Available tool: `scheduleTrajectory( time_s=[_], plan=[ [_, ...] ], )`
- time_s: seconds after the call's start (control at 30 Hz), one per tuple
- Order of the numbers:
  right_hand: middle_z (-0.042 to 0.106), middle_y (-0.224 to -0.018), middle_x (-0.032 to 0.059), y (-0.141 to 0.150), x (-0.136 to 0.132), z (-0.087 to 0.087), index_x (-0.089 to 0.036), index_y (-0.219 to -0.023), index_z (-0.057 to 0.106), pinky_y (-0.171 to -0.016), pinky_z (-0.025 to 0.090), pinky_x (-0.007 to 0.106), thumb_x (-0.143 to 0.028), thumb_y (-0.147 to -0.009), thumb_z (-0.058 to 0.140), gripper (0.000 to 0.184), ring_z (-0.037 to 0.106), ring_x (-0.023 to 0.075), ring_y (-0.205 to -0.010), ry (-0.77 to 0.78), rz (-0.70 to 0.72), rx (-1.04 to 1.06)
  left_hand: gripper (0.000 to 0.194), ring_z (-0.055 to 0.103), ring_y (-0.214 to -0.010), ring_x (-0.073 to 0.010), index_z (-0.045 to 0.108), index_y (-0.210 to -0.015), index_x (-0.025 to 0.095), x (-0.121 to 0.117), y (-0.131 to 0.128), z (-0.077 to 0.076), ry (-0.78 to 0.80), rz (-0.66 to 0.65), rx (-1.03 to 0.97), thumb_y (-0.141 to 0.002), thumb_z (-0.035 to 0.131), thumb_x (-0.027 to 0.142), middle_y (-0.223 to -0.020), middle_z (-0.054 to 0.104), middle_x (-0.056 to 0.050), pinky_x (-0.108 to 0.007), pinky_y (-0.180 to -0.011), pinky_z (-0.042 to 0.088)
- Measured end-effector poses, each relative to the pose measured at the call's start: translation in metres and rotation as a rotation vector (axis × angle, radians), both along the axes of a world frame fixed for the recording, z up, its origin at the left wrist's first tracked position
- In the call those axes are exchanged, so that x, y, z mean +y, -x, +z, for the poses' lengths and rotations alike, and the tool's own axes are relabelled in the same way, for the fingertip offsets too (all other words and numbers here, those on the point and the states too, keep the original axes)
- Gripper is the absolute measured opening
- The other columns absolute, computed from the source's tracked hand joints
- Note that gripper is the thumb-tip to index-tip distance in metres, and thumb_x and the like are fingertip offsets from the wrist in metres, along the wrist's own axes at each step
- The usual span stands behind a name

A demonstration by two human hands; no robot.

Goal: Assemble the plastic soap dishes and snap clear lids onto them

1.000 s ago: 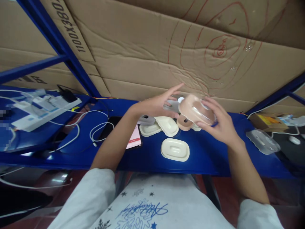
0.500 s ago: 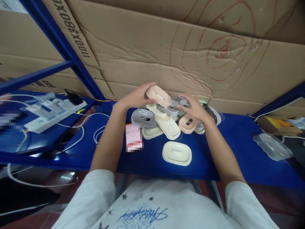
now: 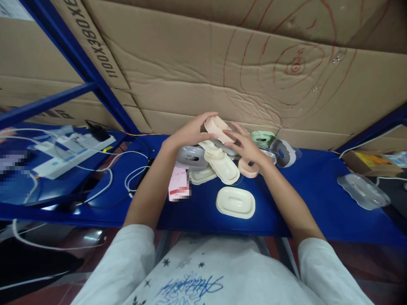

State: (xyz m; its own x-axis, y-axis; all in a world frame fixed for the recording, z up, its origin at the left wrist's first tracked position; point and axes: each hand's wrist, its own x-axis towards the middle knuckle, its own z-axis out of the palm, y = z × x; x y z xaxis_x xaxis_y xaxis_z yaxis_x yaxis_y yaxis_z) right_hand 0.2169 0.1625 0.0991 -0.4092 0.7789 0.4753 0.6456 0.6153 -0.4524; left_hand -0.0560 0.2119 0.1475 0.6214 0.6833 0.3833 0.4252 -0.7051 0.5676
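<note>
A peach plastic soap-dish-like piece [image 3: 217,128] is raised above the pile, tilted. My left hand [image 3: 194,132] grips its left end, thumb in front and fingers behind. At its right end my right hand [image 3: 244,144] has closed in, fingers against the piece. Beneath them lie cream dishes [image 3: 226,168], a grey dish with a slot [image 3: 190,157] and another peach dish [image 3: 248,168], partly hidden by my right hand. A single cream dish [image 3: 235,203] lies nearer to me on the blue table [image 3: 197,218].
Behind the pile stands a cardboard wall [image 3: 178,97]. Green [image 3: 263,137] and grey-white dishes [image 3: 284,153] sit at the back right; a clear plastic piece [image 3: 363,191] lies farther right. A pink-screened phone [image 3: 178,184], white cables and a power strip [image 3: 76,154] are left.
My right hand has moved left from above the pile onto the peach piece. My left hand has carried that piece slightly right. The green dish has come into fuller view.
</note>
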Motion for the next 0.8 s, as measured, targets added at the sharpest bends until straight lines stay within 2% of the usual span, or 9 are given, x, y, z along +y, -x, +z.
scheduleTrajectory(
  time_s=[0.1, 0.23, 0.37, 0.47, 0.57, 0.67, 0.73, 0.8],
  plan=[
    [0.046, -0.169, 0.0115, 0.000, 0.005, -0.001, -0.027, -0.136, 0.074, -0.130, 0.030, 0.057, -0.077, -0.100, 0.048, 0.066, 0.034, 0.0329, -0.162, 0.013, -0.006, 0.070, 0.098, 0.042, -0.156, -0.0350, 0.039, -0.164, 0.024, 0.004, 0.004, -0.001, 0.015, -0.027, -0.008, -0.083, 0.081, 0.060, -0.170, 0.042, -0.013, -0.048, -0.130, 0.034],
    [0.051, -0.164, 0.0149, -0.003, 0.008, -0.001, -0.024, -0.125, 0.077, -0.128, 0.035, 0.053, -0.077, -0.102, 0.044, 0.067, 0.039, 0.0312, -0.159, -0.007, -0.022, 0.132, 0.109, 0.039, -0.159, -0.0355, 0.029, -0.168, 0.027, 0.011, 0.011, -0.004, 0.080, -0.072, -0.020, -0.079, 0.083, 0.056, -0.172, 0.038, -0.014, -0.050, -0.129, 0.036],
    [0.051, -0.163, 0.0198, 0.001, 0.007, -0.004, -0.021, -0.128, 0.074, -0.126, 0.035, 0.056, -0.073, -0.104, 0.040, 0.067, 0.044, 0.0332, -0.155, -0.088, -0.075, 0.090, 0.126, 0.040, -0.158, -0.0376, 0.011, -0.172, 0.025, 0.018, 0.018, -0.016, 0.213, -0.080, 0.078, -0.076, 0.084, 0.058, -0.174, 0.035, -0.017, -0.054, -0.127, 0.038],
    [0.046, -0.167, 0.0175, 0.009, 0.001, -0.004, -0.024, -0.136, 0.070, -0.127, 0.027, 0.063, -0.067, -0.106, 0.041, 0.059, 0.039, 0.0358, -0.158, -0.145, -0.110, -0.025, 0.140, 0.031, -0.162, -0.0426, 0.001, -0.173, 0.020, 0.022, 0.023, -0.022, 0.286, 0.033, 0.233, -0.070, 0.086, 0.064, -0.179, 0.018, -0.020, -0.057, -0.130, 0.030],
    [0.041, -0.171, 0.0145, 0.010, -0.008, 0.008, -0.028, -0.145, 0.064, -0.128, 0.023, 0.066, -0.063, -0.106, 0.045, 0.056, 0.035, 0.0365, -0.160, -0.162, -0.105, -0.109, 0.145, 0.021, -0.166, -0.0411, 0.000, -0.174, 0.020, 0.020, 0.024, -0.021, 0.252, 0.053, 0.269, -0.067, 0.086, 0.067, -0.181, 0.007, -0.019, -0.053, -0.133, 0.025],
    [0.042, -0.171, 0.0124, -0.022, -0.022, 0.030, -0.030, -0.148, 0.062, -0.127, 0.027, 0.066, -0.063, -0.105, 0.046, 0.056, 0.038, 0.0365, -0.158, -0.179, -0.175, -0.143, 0.141, 0.018, -0.167, -0.0386, 0.003, -0.174, 0.021, 0.018, 0.022, -0.017, 0.201, 0.015, 0.248, -0.069, 0.084, 0.068, -0.182, 0.005, -0.016, -0.052, -0.134, 0.024],
    [0.050, -0.165, 0.0140, -0.067, -0.042, 0.040, -0.028, -0.146, 0.064, -0.126, 0.033, 0.061, -0.063, -0.105, 0.046, 0.057, 0.045, 0.0343, -0.153, -0.200, -0.277, -0.140, 0.140, 0.020, -0.166, -0.0398, 0.004, -0.175, 0.023, 0.018, 0.021, -0.016, 0.202, 0.016, 0.260, -0.070, 0.084, 0.069, -0.182, 0.007, -0.015, -0.054, -0.134, 0.024],
    [0.059, -0.155, 0.0179, -0.127, -0.075, 0.036, -0.024, -0.142, 0.067, -0.125, 0.038, 0.055, -0.061, -0.104, 0.045, 0.057, 0.054, 0.0320, -0.146, -0.196, -0.453, -0.160, 0.139, 0.021, -0.166, -0.0421, 0.006, -0.175, 0.024, 0.019, 0.020, -0.016, 0.199, 0.028, 0.274, -0.070, 0.084, 0.071, -0.182, 0.010, -0.012, -0.056, -0.134, 0.024]
  ],
)
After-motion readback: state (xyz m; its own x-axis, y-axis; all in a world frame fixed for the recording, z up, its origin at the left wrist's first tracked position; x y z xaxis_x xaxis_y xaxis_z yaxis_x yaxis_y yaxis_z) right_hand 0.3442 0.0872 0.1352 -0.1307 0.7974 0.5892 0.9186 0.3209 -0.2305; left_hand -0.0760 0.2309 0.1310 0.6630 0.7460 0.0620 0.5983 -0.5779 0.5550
